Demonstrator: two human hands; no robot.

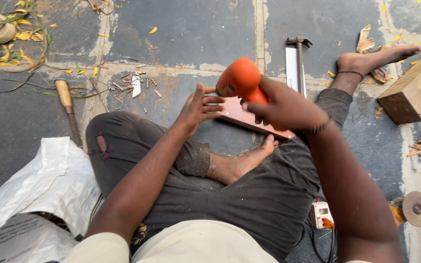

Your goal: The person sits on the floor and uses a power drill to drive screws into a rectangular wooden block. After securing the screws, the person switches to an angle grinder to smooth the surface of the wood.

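Note:
I sit on a stone floor with my legs folded. My right hand [282, 106] grips the handle of an orange power drill [239, 80], which points down at a reddish-brown wooden board [239, 116] lying across my foot and knee. My left hand [200, 108] rests with spread fingers on the board's left end, right beside the drill. The drill's tip is hidden behind its body.
A hammer [299, 58] and a flat metal strip [291, 68] lie beyond the board. Screws and nails [135, 84] are scattered left of them, near a wooden-handled chisel [67, 104]. A wood block [417, 90], a white sack [49, 187], a socket box [320, 214] and a sanding disc [416, 208] surround me.

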